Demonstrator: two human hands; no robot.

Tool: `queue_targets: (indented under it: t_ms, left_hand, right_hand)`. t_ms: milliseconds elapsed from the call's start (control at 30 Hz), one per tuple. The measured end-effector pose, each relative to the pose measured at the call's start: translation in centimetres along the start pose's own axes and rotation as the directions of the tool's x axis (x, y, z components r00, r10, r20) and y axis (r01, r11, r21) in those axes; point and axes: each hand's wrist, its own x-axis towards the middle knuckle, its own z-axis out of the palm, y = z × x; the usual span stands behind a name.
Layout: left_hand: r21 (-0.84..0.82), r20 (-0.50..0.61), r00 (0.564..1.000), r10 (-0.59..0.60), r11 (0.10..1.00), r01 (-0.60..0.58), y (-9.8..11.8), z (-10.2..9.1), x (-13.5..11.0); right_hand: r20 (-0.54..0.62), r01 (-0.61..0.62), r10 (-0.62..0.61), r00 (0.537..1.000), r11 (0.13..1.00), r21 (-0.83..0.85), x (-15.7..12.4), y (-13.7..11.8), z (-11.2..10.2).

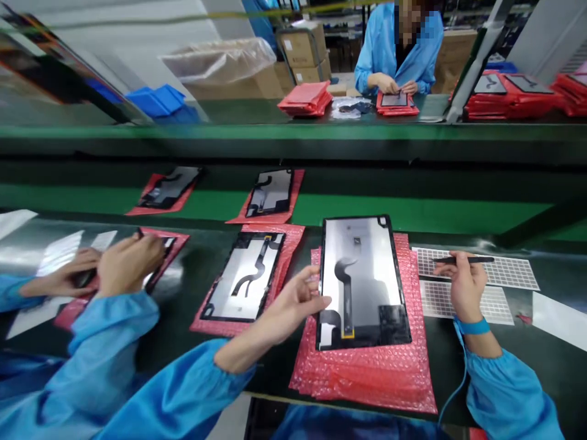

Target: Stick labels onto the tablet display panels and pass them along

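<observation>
My left hand [293,305] grips the left edge of a tablet screen panel [371,269], thumb on its face and fingers at the rim. The panel shows its silvery back, with a dark flex cable and black borders. Beneath it lies a stack of pink bubble-wrap bags [367,382]. In my right hand [468,287] are black tweezers [463,260], pinched between the fingers and pointing left. That hand is over two white sheets of small grid stickers [511,269], and its wrist wears a blue strap [474,326] with a cord.
Left of me, a co-worker's hands [126,263] work over another panel. A second panel [250,275] lies on pink wrap between us. Two more panels [270,192] rest on the green belt beyond. Across it, a person in blue [433,43] handles a panel near red bags [306,98].
</observation>
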Motion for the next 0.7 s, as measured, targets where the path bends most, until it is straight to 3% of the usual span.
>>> queue_targets:
  t_ms: [100, 200, 367, 700]
  left_hand:
    - [0.037, 0.048, 0.997, -0.060, 0.998, 0.058, -3.4, 1.1, 0.1]
    - [0.087, 0.035, 0.993, -0.111, 0.990, 0.108, -5.1, 1.0, 0.9]
    - [0.142, 0.007, 0.988, -0.152, 0.979, 0.149, -5.4, -0.1, 0.9]
    - [0.240, 0.055, 0.994, -0.096, 0.967, 0.081, -5.5, -0.3, 0.0]
  right_hand:
    - [0.079, -0.013, 0.021, 0.997, 0.994, -0.104, 0.9, -0.4, -0.7]
    - [0.206, -0.030, 0.081, 0.975, 0.971, -0.239, 2.0, -0.5, -1.1]
    - [0.340, -0.037, 0.162, 0.926, 0.937, -0.346, 3.3, 0.6, -0.5]
    - [0.384, 0.001, 0.185, 0.905, 0.899, -0.437, 3.3, 1.8, -0.1]
